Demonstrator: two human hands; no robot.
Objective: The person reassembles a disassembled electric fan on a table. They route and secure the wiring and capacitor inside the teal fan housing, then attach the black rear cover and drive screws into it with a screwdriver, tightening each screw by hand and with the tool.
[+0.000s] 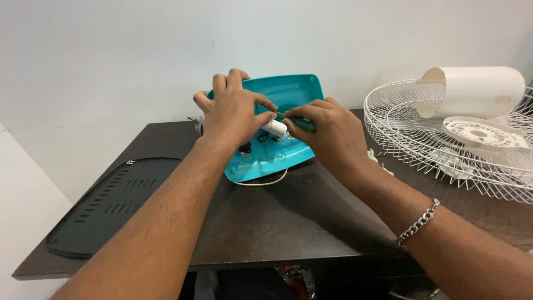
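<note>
Inside the tilted turquoise plastic shell (pixel 288 91), the left hand (pixel 233 111) fingers pinch a small white cylinder (pixel 275 128); right hand (pixel 327 130) fingers grip a green-handled screwdriver (pixel 300 122) beside it.

Your forearms are bare, no sleeves showing. On your right wrist, at about four o'clock, you wear a silver chain-link bracelet (pixel 417 222).

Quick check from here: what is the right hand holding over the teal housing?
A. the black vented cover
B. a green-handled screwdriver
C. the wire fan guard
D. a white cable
B: the right hand grips a green-handled screwdriver over the teal housing, its tip toward the small white part pinched by the left hand.
</note>
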